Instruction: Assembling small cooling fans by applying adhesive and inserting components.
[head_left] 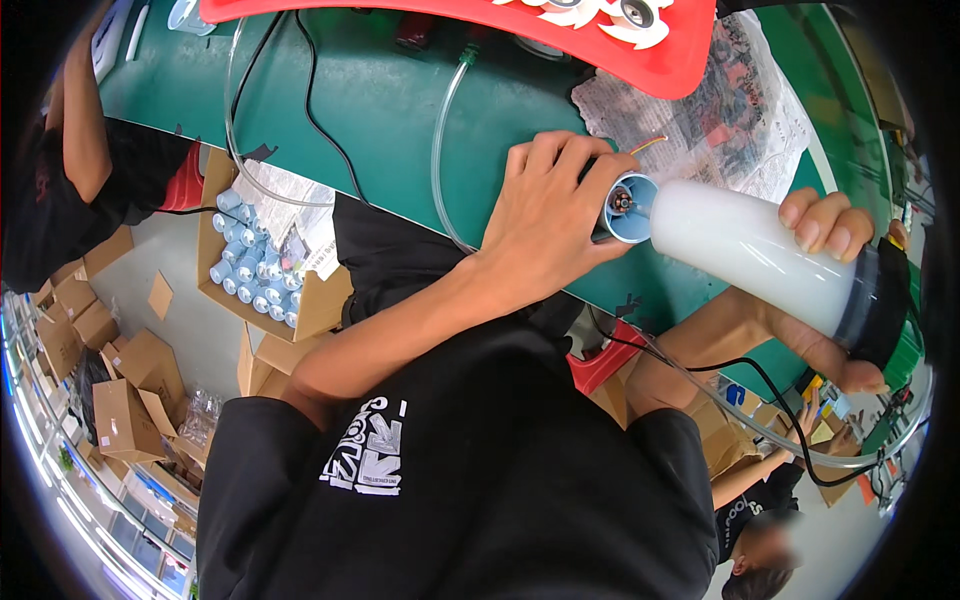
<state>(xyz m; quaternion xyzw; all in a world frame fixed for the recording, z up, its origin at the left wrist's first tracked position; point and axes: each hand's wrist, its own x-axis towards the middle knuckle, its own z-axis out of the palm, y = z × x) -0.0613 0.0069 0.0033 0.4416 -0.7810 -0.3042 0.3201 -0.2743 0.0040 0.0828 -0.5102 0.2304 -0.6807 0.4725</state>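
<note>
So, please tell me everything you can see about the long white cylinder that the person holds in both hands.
The long white cylinder looks like smooth translucent plastic. It lies nearly level above the green table, tilted down to the right. Its left end is a pale blue open ring with a small metal part inside. Its right end carries a dark cap. The left hand grips the ring end; the right hand wraps the cap end.

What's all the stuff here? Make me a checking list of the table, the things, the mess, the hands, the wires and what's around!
Surface: green table, newspaper spread on it.
Job's things: white tube with dark end cap; small light-blue cylinder at its open end.
Clutter: red tray at the far edge.
Grippers: left hand grips the blue cylinder; right hand holds the tube.
Cables: black cable; clear hose.
Surroundings: cardboard boxes; open box of blue-white parts; other people nearby.
</note>
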